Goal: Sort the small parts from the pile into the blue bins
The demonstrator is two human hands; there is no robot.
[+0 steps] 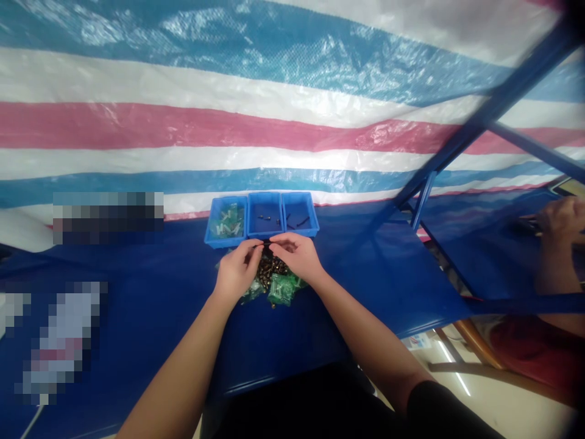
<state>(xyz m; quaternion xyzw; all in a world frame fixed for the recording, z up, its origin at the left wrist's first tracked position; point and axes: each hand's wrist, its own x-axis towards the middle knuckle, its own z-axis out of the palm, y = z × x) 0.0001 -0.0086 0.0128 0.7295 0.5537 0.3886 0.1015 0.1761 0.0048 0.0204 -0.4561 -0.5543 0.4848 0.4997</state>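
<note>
My left hand [238, 268] and my right hand [299, 256] meet over the table, fingertips pinched on a small black piece [267, 243], too small to identify. Below them lies a pile of small brass-and-black metal parts [270, 269]. Against its near side rests a green-tinted clear plastic bag [282, 289] of pale pieces, and another clear bag [252, 291] sits to its left. Just beyond my fingers stand three blue bins: the left bin [214, 242] holds bagged white pieces, the middle bin [264, 234] a few small metal parts, the right bin [311, 231] a few thin black pieces.
The work surface is a blue table [379, 262]. Striped plastic sheeting [274, 134] hangs behind it. A blue metal frame [450, 149] slants up at the right, with another person's hand [562, 216] beyond it. Blurred-out items, one with a white cable [34, 421], lie at the left.
</note>
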